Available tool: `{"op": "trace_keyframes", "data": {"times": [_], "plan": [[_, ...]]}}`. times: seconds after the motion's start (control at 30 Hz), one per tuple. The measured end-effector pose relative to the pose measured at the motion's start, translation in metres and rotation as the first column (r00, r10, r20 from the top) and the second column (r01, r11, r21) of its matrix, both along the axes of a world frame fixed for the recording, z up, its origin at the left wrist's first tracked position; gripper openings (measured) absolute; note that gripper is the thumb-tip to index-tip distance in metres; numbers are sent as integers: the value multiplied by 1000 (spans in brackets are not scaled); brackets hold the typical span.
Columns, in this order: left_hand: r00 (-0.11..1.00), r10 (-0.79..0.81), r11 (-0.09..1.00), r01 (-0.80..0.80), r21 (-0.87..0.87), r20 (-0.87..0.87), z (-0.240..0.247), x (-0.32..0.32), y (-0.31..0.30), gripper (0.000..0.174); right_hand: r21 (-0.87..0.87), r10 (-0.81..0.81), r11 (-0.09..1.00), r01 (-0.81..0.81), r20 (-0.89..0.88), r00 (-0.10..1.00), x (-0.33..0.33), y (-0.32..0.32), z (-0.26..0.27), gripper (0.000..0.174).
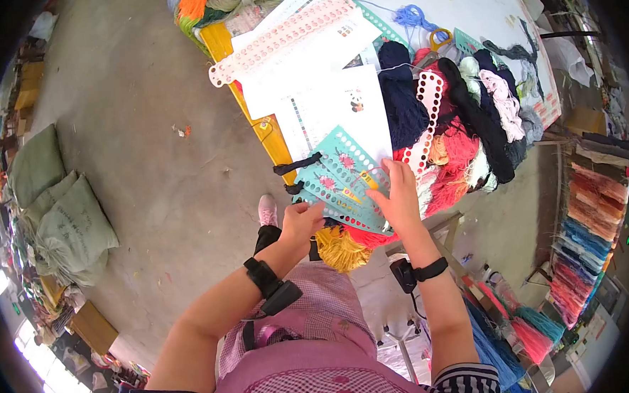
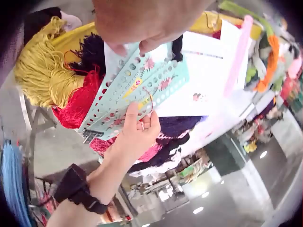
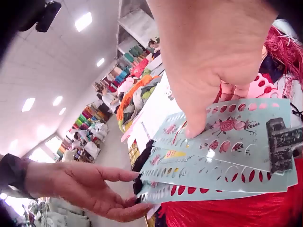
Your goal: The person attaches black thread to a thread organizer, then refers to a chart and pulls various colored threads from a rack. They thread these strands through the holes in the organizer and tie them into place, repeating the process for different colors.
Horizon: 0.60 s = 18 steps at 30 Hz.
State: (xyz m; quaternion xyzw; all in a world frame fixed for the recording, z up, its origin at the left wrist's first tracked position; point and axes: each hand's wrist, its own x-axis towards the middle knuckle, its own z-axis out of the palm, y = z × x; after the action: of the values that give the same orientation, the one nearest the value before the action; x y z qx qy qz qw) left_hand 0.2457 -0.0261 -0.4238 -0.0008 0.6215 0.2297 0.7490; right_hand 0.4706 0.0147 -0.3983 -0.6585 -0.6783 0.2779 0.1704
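Several pale green thread cards (image 1: 345, 173), printed with roses and punched with rows of holes, lie fanned over one another. My left hand (image 1: 303, 222) is at their near left corner; in the right wrist view, its thumb and fingers lie on either side of the card edges, by the knotted black thread (image 3: 143, 163). At the right side, my right hand (image 1: 400, 195) grips the cards, thumb (image 3: 195, 126) on top and other fingers partly hidden behind the edge. A thin red thread (image 2: 152, 101) loops by its fingers. A black clip (image 3: 280, 145) holds the cards' end.
White printed sheets (image 1: 317, 114) and a pink punched card (image 1: 285, 38) lie beyond on the yellow-edged table (image 1: 277, 143). Skeins of red (image 1: 455, 164), navy (image 1: 400, 99) and mustard yarn (image 1: 342, 248) crowd around the cards. Yellow-handled scissors (image 1: 440, 39) lie farther back.
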Motion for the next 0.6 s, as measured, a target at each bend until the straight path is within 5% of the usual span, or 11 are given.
{"op": "trace_keyframes", "data": {"times": [0.03, 0.17, 0.3, 0.37, 0.43, 0.57, 0.6], "plan": [[980, 199, 978, -200, -61, -30, 0, 1, -3, 31, -11, -11, 1000, 11, -47, 999, -2, -1, 0, 67], [944, 330, 942, -329, -68, 0, -1, -12, 3, 27, -119, -24, 993, 11, -103, 994, -4, -2, 3, 62], [983, 139, 987, -147, 64, 120, 18, -8, 19, 18, -367, -152, 929, 53, -246, 957, -2, -10, 20, 55], [989, 82, 988, -97, 121, 122, 32, 0, 29, 16, -674, -497, 728, 126, -392, 774, 3, -14, 27, 48], [991, 51, 979, -74, 192, 125, 42, 8, 38, 16, -560, -469, 821, 112, -550, 691, 9, -26, 13, 45], [993, -97, 950, 71, 304, 73, 51, 16, 52, 18, -694, -600, 716, 68, -563, 569, 14, -30, 29, 45], [974, -221, 939, 225, 259, -44, 52, 15, 58, 21, -736, -655, 673, 72, -547, 522, 17, -32, 29, 42]]}}
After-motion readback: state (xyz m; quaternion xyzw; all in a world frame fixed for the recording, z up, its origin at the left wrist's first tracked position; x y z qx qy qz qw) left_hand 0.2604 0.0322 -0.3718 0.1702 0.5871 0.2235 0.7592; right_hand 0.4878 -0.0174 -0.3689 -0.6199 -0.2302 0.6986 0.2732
